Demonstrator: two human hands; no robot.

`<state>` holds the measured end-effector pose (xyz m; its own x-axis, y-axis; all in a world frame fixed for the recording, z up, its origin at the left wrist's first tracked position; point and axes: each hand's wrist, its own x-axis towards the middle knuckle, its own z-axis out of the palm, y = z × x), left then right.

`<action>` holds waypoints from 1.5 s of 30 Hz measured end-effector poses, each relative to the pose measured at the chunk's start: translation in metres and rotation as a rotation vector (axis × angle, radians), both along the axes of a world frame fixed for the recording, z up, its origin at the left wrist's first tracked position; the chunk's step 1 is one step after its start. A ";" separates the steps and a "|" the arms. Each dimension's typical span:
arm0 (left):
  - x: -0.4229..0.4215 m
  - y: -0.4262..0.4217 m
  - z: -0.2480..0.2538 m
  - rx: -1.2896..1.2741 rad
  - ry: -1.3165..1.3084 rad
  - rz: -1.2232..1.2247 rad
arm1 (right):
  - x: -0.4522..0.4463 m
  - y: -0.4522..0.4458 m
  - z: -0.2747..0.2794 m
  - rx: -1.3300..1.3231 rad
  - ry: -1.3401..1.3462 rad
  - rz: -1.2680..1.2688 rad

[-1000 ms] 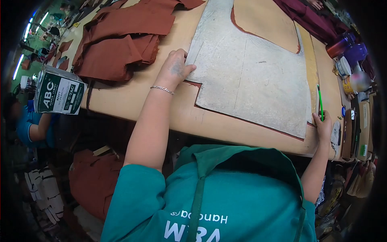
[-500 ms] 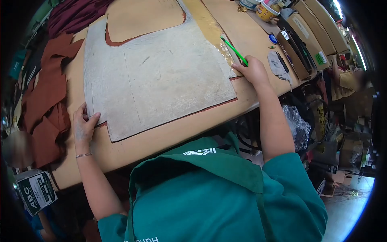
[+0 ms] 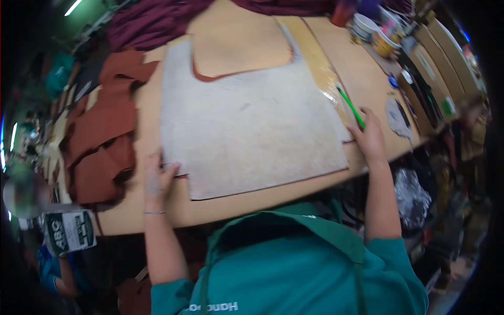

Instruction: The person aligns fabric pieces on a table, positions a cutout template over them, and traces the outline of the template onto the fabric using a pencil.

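Observation:
A large grey-white flat template (image 3: 252, 134) with a cut-out at its far side lies on the table. Reddish-brown material (image 3: 206, 78) shows along the cut-out's edge beneath it. My left hand (image 3: 157, 181) rests at the template's near left corner, thumb on the edge and fingers apart. At the right edge my right hand (image 3: 373, 139) holds a slim green pencil (image 3: 350, 106), its dark end pointing away from me. Fingertips of that hand touch the template's right corner. Clear shiny tape covers a yellowish strip (image 3: 311, 50) along the right side.
Reddish-brown leather pieces (image 3: 105, 126) are heaped on the left of the table (image 3: 262, 198). Dark maroon cloth (image 3: 152, 23) lies at the back. Tubs (image 3: 385, 44), cardboard boxes (image 3: 424, 71) and a grey scrap (image 3: 397, 118) stand or lie at right. Another person's arm (image 3: 66, 278) shows lower left.
The view has swung, so table, template and both hands appear farther right and lower. Both hands keep about the same places on the template; the pencil is still in my right hand.

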<state>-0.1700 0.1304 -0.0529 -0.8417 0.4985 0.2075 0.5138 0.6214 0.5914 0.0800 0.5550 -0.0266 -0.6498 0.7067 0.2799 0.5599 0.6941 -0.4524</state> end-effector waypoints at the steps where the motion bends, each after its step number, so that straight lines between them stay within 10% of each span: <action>1: 0.005 0.004 0.010 -0.050 -0.045 0.036 | 0.000 0.001 -0.002 0.071 0.015 0.030; 14: 0.017 0.012 0.026 0.143 -0.241 0.077 | -0.001 0.028 -0.007 -0.390 0.047 0.081; 45: 0.011 0.009 0.017 -0.047 -0.121 0.048 | 0.001 0.016 -0.004 -0.215 -0.035 0.047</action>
<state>-0.1591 0.1395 -0.0360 -0.8822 0.4639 0.0803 0.4096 0.6722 0.6167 0.0808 0.5713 -0.0304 -0.6904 0.7162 0.1021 0.5473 0.6094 -0.5737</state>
